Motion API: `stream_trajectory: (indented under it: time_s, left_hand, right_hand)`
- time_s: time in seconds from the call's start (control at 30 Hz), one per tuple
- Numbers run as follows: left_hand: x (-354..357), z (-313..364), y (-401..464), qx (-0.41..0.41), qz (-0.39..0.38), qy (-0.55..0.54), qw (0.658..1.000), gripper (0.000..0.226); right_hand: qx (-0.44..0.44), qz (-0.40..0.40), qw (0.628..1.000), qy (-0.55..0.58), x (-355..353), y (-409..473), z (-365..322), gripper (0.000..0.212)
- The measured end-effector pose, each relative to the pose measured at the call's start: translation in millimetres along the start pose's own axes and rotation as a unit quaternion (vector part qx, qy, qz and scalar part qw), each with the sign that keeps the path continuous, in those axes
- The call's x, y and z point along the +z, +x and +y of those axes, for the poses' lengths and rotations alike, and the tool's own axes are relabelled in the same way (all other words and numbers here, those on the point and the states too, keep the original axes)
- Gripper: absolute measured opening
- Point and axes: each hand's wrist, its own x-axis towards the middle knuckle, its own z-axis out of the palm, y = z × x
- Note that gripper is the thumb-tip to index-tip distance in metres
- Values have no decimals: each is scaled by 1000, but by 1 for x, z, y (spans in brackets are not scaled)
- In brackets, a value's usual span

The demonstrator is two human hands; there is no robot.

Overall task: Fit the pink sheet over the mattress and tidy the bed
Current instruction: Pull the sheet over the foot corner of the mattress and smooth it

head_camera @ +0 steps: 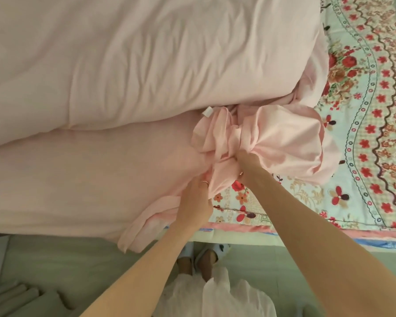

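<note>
hands both clamped on the bunched pink sheet (217, 143): left hand (196, 200), right hand (244, 160); soft, floppy, best gripped at its hem.

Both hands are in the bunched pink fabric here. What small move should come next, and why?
Probably draw the bunched pink sheet rightward over the floral mattress cover, which lies bare there. Both the left hand and right hand already grip the gathered fabric.

The bed (238, 234) carries a floral cover (364, 133), bare on its right part. On this cover lies the pink sheet (89, 175), spread at the left and bunched near the middle, with a thick pink quilt (146, 60) behind it.
</note>
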Motion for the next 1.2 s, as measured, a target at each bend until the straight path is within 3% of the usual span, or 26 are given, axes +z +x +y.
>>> stream_trajectory:
  time_s: [0.07,0.13,0.27,0.33,0.43,0.53,0.63,0.8,0.9,0.93,1.03,1.2]
  left_hand:
    - [-5,-3,-1,-9,21,11,1000,28]
    - [-7,-3,-2,-19,4,-4,1000,30]
    - [-9,4,-2,-17,-83,-33,996,37]
    - [-7,9,-6,9,-150,47,988,45]
    - [-1,20,-12,51,-138,98,984,22]
    - [7,37,-15,110,-107,89,984,27]
    - [12,64,-22,111,-129,43,984,26]
    - [37,103,-28,40,-127,-61,989,25]
    - [57,131,-34,-19,-165,-61,984,54]
    - [66,138,-37,-33,-179,-33,983,56]
    - [85,152,-48,-76,-149,13,986,31]
    - [88,169,-57,-86,-42,-6,995,34]
  right_hand:
    - [50,-9,997,62,-12,-3,4,23]
    - [84,-9,990,115,-24,-7,10,27]
    - [119,-30,966,229,-39,-16,16,30]
    - [113,-39,958,261,-46,-27,19,20]
    - [38,-46,967,246,-63,-33,22,38]
    - [16,-69,968,239,-95,-29,19,57]
    - [-3,-99,990,101,-129,-30,9,69]
    - [-59,0,992,-109,-165,-20,-6,33]
    - [-67,4,972,-227,-191,-13,-11,23]
    - [-49,0,976,-214,-200,-10,-11,23]
    - [8,-28,992,-122,-219,-9,-14,20]
    - [73,-81,992,61,-234,-10,-19,36]
